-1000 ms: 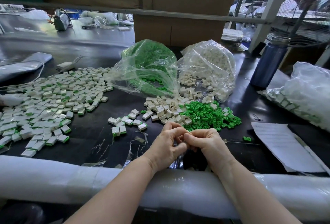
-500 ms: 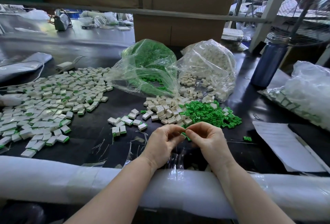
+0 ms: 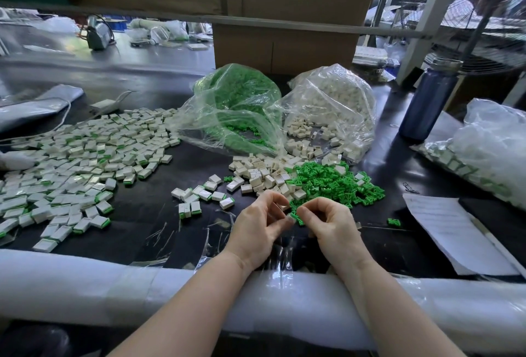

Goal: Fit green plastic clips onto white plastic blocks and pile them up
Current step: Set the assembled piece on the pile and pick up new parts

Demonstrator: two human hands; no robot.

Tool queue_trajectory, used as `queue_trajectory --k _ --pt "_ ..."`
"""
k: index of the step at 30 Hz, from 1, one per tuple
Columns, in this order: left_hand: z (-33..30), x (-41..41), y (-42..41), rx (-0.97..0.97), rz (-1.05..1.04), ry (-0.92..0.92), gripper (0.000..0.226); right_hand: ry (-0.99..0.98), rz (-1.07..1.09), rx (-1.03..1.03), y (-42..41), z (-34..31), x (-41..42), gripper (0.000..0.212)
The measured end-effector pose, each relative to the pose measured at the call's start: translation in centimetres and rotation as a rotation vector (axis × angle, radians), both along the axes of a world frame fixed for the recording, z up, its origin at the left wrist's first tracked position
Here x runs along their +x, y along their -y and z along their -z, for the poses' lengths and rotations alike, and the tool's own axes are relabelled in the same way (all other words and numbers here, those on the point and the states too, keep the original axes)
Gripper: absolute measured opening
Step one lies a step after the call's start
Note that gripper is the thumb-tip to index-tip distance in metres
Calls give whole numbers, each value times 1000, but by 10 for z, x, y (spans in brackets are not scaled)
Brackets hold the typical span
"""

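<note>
My left hand (image 3: 260, 228) pinches a small white block (image 3: 284, 208) between thumb and fingers near the table's front. My right hand (image 3: 330, 225) pinches a green clip (image 3: 296, 214) right beside it, and the fingertips of both hands almost meet. Just beyond lie a heap of loose green clips (image 3: 336, 183) and a heap of bare white blocks (image 3: 262, 171). A small group of fitted blocks (image 3: 199, 197) lies to the left of my hands. A wide spread of fitted blocks (image 3: 79, 163) covers the table's left side.
Two open clear bags stand behind the heaps: the bag of green clips (image 3: 236, 106) and the bag of white blocks (image 3: 333, 109). A blue bottle (image 3: 429, 100) and a full bag (image 3: 492, 151) sit right. Paper (image 3: 449, 231) lies front right. A padded white roll (image 3: 85, 285) lines the front edge.
My hands moved away from me and slightly apart, from pressed together by the padded edge to the near rim of the green heap. A green clip now shows at my right fingertips.
</note>
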State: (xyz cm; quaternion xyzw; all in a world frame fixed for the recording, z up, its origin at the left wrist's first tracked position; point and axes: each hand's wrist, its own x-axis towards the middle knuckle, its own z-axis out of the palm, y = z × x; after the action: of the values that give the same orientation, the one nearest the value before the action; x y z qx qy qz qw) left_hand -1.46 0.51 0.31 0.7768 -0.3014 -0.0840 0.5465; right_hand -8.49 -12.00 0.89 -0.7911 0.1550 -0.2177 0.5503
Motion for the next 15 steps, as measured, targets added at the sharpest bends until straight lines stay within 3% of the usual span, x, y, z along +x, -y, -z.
queue_trajectory --k 7,15 --pt "-1 6 -6 39 -389 202 24 -5 121 -47 5 3 -1 14" --pt "2 10 -5 277 -436 140 34 -32 185 -82 5 4 0 11"
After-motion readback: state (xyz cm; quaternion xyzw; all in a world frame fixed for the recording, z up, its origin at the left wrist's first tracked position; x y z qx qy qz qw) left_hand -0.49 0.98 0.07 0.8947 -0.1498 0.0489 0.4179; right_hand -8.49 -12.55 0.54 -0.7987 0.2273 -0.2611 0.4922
